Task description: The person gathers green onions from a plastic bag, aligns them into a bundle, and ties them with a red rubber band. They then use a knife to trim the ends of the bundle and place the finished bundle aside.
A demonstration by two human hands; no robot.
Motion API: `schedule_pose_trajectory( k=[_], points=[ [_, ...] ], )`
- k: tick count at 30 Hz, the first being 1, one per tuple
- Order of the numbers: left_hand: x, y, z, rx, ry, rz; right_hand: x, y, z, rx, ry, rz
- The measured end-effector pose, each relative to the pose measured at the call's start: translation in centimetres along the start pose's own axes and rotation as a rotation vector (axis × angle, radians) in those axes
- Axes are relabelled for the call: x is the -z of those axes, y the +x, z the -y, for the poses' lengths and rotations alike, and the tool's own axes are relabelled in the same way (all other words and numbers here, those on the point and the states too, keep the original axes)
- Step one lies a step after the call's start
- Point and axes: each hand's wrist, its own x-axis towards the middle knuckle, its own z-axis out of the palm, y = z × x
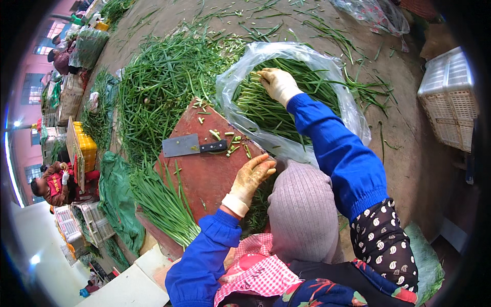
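My right hand [279, 84], in a pale glove, reaches over green leafy stalks [261, 103] inside an open clear plastic bag [358, 119]. Its fingertips rest at their pale cut ends; whether they grip any cannot be told. My left hand [251, 177], in a stained glove, is held with fingers apart and nothing in it, over the near right edge of a worn red board [188, 172]. A cleaver [182, 146] with a black handle lies flat on the board among short cut stalk pieces [232, 144]. A bundle of long green stalks [165, 203] lies at the board's left corner.
A large heap of loose green leaves [165, 84] lies beyond the board. White plastic crates [447, 96] are stacked at the right. At the left are a green plastic sheet [119, 203], a yellow crate [85, 144] and a seated person [55, 184]. More people are farther back.
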Motion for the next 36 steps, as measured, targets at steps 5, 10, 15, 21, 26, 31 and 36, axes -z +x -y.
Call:
schedule_pose_trajectory(
  k=[5, 10, 15, 21, 26, 31, 36],
  points=[
    [0.3, 0.0, -0.7, -0.023, -0.013, 0.02, -1.5, 2.1, 0.3, -0.078, -0.228, 0.412],
    [-0.1, 0.5, -1.0, -0.015, -0.019, 0.01, -0.2, 1.3, 0.8, -0.016, -0.166, 0.551],
    [-1.0, 1.2, -1.0, 0.029, 0.015, -0.027, 0.4, 0.5, 1.3, 0.006, -0.115, 0.534],
    [-1.6, 2.2, -1.7, 0.038, 0.097, -0.029, -1.2, 1.0, 2.1, -0.087, -0.164, 0.671],
    [-0.4, 4.5, -2.3, -0.15, 0.181, -0.067, 0.6, 0.0, 0.6, -0.149, 0.055, 0.561],
    [-0.1, 9.7, -3.1, -0.464, 0.272, -0.39, 4.4, -2.6, -1.3, -0.137, 0.343, 0.446],
    [-2.5, 13.2, -4.0, -0.641, 0.043, -0.321, 5.9, -5.3, -0.7, -0.127, 0.488, 0.301]
  ],
)
